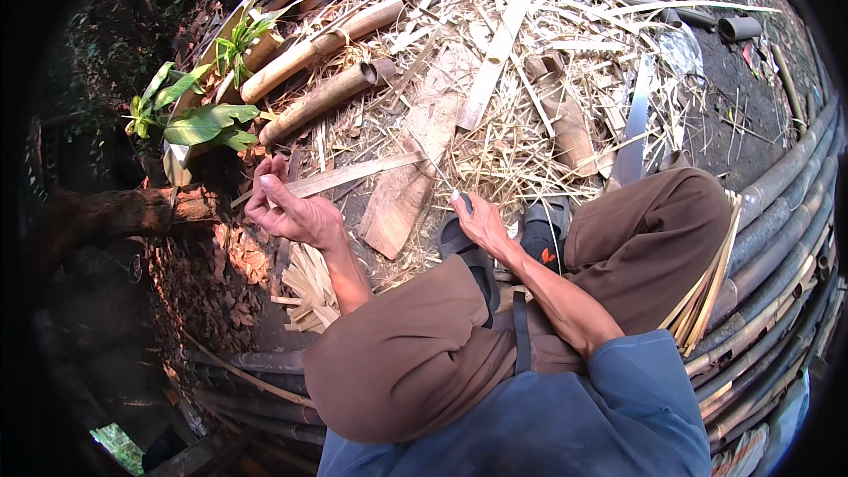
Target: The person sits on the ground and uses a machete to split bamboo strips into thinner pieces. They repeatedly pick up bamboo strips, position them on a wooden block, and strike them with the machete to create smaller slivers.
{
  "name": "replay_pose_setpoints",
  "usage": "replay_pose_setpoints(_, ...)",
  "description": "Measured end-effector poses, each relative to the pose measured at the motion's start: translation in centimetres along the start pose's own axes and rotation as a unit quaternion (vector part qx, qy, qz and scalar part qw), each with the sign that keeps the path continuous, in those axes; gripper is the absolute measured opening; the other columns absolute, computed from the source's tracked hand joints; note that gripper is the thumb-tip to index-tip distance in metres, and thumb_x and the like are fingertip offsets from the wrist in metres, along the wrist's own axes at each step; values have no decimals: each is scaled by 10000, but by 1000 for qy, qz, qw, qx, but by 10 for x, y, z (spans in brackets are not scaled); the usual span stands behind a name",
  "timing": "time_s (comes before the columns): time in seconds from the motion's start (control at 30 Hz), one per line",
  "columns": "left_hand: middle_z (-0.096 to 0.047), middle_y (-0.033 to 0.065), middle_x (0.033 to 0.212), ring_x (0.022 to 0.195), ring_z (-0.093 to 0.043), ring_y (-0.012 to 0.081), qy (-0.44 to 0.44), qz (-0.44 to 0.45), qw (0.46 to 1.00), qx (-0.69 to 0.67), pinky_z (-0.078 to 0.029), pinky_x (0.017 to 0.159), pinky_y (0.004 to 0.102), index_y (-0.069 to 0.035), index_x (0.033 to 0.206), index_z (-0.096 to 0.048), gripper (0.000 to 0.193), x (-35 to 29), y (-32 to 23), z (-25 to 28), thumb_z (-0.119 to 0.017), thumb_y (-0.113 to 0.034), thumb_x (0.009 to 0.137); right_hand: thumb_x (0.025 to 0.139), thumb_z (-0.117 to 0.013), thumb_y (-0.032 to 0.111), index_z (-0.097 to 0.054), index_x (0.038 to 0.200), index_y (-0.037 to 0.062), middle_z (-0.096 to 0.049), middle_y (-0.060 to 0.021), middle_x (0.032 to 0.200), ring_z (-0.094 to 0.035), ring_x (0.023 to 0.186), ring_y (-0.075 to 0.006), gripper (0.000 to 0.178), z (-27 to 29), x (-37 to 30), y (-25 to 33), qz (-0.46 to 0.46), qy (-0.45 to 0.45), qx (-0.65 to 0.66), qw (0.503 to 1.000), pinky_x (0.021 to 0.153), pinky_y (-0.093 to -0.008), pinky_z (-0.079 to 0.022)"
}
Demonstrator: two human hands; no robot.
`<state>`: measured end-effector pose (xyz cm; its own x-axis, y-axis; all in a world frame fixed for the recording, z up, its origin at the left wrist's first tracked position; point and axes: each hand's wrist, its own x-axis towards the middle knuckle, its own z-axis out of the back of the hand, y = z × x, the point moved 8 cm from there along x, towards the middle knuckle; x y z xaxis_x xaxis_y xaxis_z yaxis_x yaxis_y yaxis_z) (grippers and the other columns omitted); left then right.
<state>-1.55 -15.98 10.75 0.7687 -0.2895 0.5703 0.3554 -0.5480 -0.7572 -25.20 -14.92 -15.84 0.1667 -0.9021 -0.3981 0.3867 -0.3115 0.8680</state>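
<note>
My left hand (pixel 300 212) is closed around a flat, pale bamboo strip (pixel 358 176), its fingers curled upward. The strip reaches to the right over a worn wooden board (pixel 411 181). In my right hand (pixel 484 225) is a knife (pixel 431 162) with a dark handle, seen nearly edge-on. Its narrow blade slants up and left, meeting or crossing the strip's far end; whether they touch, I cannot tell. Below my left hand lies a pile of short split bamboo pieces (pixel 309 287).
Bamboo shavings (pixel 477 155) cover the ground ahead. A saw blade (pixel 633 124) stands right of a cut bamboo tube (pixel 565 119). Thick bamboo lengths (pixel 322 49) lie at the upper left beside a leafy plant (pixel 208 124). Dark bamboo poles (pixel 777 203) curve along the right.
</note>
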Motion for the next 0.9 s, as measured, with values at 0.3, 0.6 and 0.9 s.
replay_pose_setpoints(0.3,-447,42,879,844,-430,145,29,44,996,66,-362,799,310,-52,930,-458,327,-26,-2,-3,-428,-353,1055,964,-526,447,-556,1024,47,-567,-233,627,-613,633,-433,406,-17,-62,153,145,139,86,976,582,-490,-450)
replay_pose_setpoints(0.6,-497,95,1033,989,-461,196,28,52,987,150,-342,933,350,10,1058,-515,441,-24,-5,0,-366,-405,1061,964,-531,426,-538,993,35,-574,-202,588,-603,525,-390,392,-17,-17,89,134,37,-16,990,499,-491,-464)
replay_pose_setpoints(0.9,-513,132,1092,1025,-479,225,24,7,980,196,-355,920,363,18,1105,-515,453,-39,-16,-10,-338,-397,1065,971,-536,389,-508,925,22,-540,-168,629,-547,524,-355,372,-7,-11,99,160,8,-56,985,487,-454,-452)
